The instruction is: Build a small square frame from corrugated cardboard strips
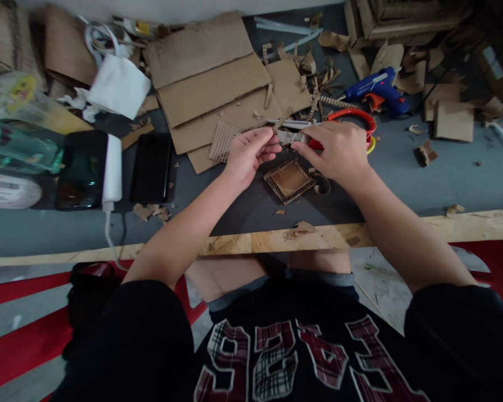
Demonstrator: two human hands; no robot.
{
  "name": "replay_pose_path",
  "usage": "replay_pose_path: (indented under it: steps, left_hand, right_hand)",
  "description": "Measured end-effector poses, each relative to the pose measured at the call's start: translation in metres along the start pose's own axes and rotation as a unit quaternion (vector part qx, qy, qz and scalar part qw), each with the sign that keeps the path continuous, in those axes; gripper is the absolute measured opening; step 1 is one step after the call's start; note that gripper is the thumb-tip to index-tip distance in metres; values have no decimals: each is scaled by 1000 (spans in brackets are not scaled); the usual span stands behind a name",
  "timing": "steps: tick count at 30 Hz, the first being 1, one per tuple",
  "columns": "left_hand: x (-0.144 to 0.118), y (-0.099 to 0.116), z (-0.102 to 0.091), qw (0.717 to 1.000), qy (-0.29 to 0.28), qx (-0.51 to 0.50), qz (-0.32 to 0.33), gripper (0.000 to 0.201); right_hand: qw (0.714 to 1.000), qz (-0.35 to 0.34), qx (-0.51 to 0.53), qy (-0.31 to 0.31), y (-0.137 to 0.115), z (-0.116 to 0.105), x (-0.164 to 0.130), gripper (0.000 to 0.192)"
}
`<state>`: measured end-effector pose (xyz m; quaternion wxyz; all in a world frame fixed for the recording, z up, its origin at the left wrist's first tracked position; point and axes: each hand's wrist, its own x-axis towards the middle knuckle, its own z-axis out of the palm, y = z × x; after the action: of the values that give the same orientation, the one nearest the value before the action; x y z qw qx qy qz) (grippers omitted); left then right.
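Cardboard strip (281, 120) is pinched by left hand (246, 156) and snipped with red-handled scissors (318, 139), gripped by right hand (337, 153), above the square cardboard frame (289, 180).

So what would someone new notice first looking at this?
Probably the two hands, left hand and right hand, meeting mid-frame over red-handled scissors and a small cardboard strip. Just below them lies a square cardboard frame on the grey table. Behind, a blue glue gun sits to the right amid cardboard scraps.
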<state>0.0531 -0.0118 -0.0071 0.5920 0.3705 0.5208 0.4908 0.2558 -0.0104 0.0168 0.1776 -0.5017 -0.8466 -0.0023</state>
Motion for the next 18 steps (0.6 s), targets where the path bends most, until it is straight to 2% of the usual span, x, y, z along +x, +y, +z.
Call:
replay_pose_path:
  steps: [7, 13, 18]
  left_hand:
    - [0, 0, 0, 1000, 1, -5, 2, 15]
    - [0, 0, 0, 1000, 2, 1, 11, 23]
    - [-1, 0, 1, 1000, 4, -3, 11, 19]
  right_hand:
    - [1000, 5, -4, -14, -1, -1, 1, 56]
    - [999, 19, -8, -33, -2, -1, 1, 60]
    - [1000, 13, -11, -26, -2, -1, 1, 61]
